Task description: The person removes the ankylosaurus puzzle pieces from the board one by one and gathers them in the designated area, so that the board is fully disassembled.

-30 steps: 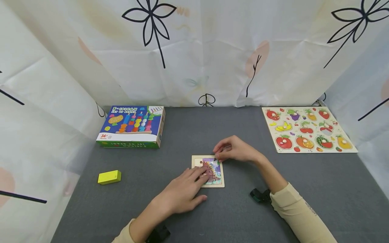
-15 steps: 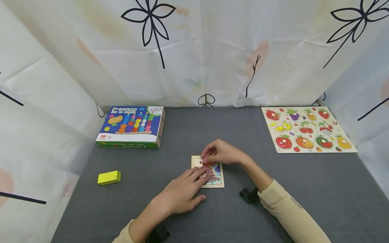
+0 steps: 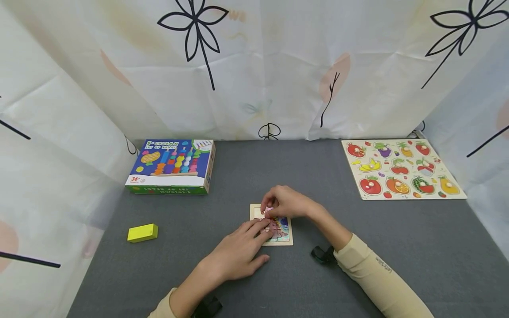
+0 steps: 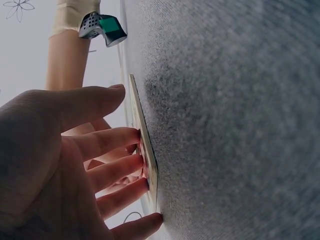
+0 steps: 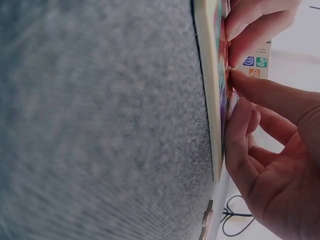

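Observation:
A small square jigsaw puzzle in a pale wooden frame point(image 3: 282, 243) lies flat on the grey table. My left hand point(image 3: 238, 249) rests on its left part, fingers nearly straight and thumb held apart; in the left wrist view several fingertips point(image 4: 134, 161) touch the puzzle and the little finger reaches past the frame's edge. My right hand point(image 3: 289, 202) is over the puzzle's upper part, thumb and index finger pinching a pinkish puzzle piece point(image 3: 269, 209) close over the board. The hands cover much of the picture.
A blue bead-set box point(image 3: 171, 165) stands at the back left, with a yellow block point(image 3: 142, 232) in front of it. At the back right lies a fruit peg board point(image 3: 403, 170). A patterned white curtain point(image 3: 294, 66) encloses the table's back and sides.
My right hand has moved left from the puzzle's upper right corner to its upper middle, then slightly farther. My left hand has stayed on the puzzle.

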`<state>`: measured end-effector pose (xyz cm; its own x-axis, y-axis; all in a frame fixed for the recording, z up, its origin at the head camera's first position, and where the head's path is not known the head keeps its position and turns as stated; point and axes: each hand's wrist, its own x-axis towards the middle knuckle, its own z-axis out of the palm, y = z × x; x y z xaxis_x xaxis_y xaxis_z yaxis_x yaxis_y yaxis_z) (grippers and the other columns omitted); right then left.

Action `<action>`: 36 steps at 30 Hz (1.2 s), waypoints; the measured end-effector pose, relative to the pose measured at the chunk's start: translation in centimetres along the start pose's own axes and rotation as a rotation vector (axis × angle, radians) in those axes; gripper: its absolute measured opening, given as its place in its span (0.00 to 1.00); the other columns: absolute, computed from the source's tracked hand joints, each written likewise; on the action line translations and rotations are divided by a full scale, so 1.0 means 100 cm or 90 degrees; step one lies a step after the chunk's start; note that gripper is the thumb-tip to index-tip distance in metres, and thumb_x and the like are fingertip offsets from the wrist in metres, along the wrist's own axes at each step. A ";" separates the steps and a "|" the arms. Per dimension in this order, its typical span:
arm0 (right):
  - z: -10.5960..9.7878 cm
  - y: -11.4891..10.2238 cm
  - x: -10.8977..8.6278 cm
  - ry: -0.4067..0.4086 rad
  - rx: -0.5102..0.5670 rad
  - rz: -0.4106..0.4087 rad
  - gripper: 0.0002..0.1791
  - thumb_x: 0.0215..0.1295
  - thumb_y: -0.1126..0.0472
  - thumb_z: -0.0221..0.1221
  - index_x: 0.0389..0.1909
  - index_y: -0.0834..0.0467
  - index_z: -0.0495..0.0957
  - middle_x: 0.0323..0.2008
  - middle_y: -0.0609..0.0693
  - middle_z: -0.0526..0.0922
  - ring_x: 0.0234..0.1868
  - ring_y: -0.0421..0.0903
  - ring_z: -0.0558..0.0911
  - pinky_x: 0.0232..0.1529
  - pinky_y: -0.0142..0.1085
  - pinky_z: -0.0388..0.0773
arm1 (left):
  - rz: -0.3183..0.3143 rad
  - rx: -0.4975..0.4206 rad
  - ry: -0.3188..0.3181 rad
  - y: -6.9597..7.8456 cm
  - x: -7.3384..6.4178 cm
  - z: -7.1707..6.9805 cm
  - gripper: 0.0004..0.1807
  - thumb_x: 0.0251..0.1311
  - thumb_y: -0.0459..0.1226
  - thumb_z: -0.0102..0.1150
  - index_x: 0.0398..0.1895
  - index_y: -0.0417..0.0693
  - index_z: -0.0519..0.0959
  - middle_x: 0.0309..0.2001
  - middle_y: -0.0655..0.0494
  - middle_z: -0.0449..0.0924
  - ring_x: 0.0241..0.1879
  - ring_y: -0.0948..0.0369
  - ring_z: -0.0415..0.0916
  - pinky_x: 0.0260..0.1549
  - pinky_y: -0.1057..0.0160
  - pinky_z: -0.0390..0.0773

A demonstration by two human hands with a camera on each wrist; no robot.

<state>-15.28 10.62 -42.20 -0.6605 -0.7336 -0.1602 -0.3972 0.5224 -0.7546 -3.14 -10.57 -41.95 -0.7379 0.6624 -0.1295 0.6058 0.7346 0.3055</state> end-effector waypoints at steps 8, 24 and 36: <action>0.000 -0.003 -0.006 0.037 -0.073 -0.037 0.04 0.72 0.65 0.69 0.44 0.56 0.90 0.43 0.52 0.87 0.35 0.36 0.77 0.41 0.30 0.78 | -0.004 0.009 -0.003 -0.001 0.000 0.002 0.32 0.76 0.50 0.64 0.79 0.52 0.73 0.84 0.53 0.65 0.82 0.51 0.65 0.73 0.46 0.78; -0.018 0.011 -0.027 0.041 0.092 -0.037 0.09 0.72 0.64 0.70 0.50 0.58 0.89 0.43 0.53 0.91 0.38 0.46 0.88 0.40 0.33 0.86 | -0.021 -0.012 -0.026 -0.002 0.002 0.003 0.33 0.77 0.52 0.62 0.81 0.55 0.72 0.85 0.56 0.63 0.84 0.52 0.61 0.75 0.46 0.76; -0.046 0.038 -0.060 0.074 0.150 0.025 0.09 0.72 0.63 0.70 0.50 0.60 0.88 0.44 0.58 0.90 0.36 0.44 0.87 0.36 0.34 0.84 | -0.034 -0.019 -0.040 -0.001 0.002 0.003 0.35 0.77 0.52 0.62 0.82 0.56 0.69 0.86 0.57 0.61 0.84 0.52 0.61 0.74 0.44 0.77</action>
<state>-15.71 19.02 -41.20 -0.7468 -0.6525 -0.1285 -0.2194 0.4241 -0.8786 -3.21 -10.48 -42.29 -0.7486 0.6306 -0.2048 0.5556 0.7653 0.3251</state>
